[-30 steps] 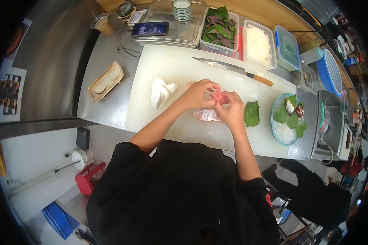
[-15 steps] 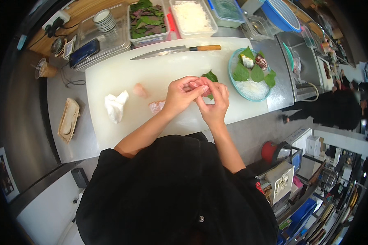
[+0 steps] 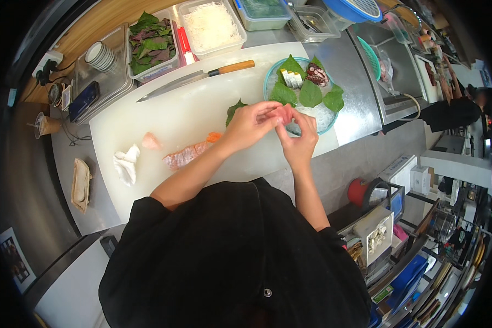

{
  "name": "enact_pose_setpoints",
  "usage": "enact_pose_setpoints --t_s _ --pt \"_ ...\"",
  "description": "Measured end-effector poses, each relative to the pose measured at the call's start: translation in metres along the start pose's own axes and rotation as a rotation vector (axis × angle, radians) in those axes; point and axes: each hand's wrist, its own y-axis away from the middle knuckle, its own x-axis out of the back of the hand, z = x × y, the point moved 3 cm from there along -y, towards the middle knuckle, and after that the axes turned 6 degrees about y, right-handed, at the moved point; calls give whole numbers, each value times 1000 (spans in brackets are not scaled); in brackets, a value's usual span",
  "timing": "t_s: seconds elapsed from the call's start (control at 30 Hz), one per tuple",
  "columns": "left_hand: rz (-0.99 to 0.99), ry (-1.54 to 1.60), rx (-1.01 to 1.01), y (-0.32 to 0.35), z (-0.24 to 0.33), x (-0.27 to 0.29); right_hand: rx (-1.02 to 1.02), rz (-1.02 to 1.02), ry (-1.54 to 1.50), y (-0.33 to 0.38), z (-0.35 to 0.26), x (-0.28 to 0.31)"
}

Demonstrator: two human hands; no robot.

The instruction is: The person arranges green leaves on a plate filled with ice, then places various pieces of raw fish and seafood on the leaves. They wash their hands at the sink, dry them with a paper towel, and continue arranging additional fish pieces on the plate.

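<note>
Between the fingertips of both hands is a small bundle of pink raw fish slices (image 3: pixel 282 113). My left hand (image 3: pixel 252 124) pinches it from one side and my right hand (image 3: pixel 299 136) from the other, over the near-left edge of a round light-blue plate (image 3: pixel 335 121). On the plate, green leaves (image 3: pixel 310 94) lie over a white, icy-looking bed. Pale slices with yellowish edges (image 3: pixel 292 78) and purple-rimmed octopus pieces (image 3: pixel 317 75) rest on leaves there. Another leaf (image 3: pixel 235 111) lies on the cutting board (image 3: pixel 202 98), partly behind my left hand.
A long knife (image 3: pixel 194 80) lies across the board's far side. Orange-pink fish (image 3: pixel 186 156), a pale fish piece (image 3: pixel 151 141) and a white cloth (image 3: pixel 127 164) lie at left. Beyond are tubs of leaves (image 3: pixel 152 46) and white shreds (image 3: pixel 210 27). A sink (image 3: pixel 391 63) is at right.
My hands have moved right with the fish slices, from above the leaf on the board to the plate's near-left edge. The whole view has shifted, showing more orange-pink fish.
</note>
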Motion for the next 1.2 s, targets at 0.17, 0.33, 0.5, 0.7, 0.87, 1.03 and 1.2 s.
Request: enact_pose_setpoints --t_s 0.17,0.33,0.5,0.7,0.87,1.03,1.2 --pt "64 -759 -310 -34 -7 -1 -50 -30 163 -28 23 -8" --pt "233 -766 -270 -40 -32 8 21 -101 309 -35 33 -22" --pt "340 -659 -361 -45 -40 7 85 -76 327 -29 41 -24" --pt "237 -455 -286 -14 -11 62 133 -25 414 -29 22 -21" --pt "111 -843 -91 74 44 216 263 -53 130 -14 -27 -25" --pt "-138 -1047 249 131 36 277 339 -303 -61 23 -101 -87" --pt "-164 -1068 398 130 22 280 355 -637 -118 50 -150 -147"
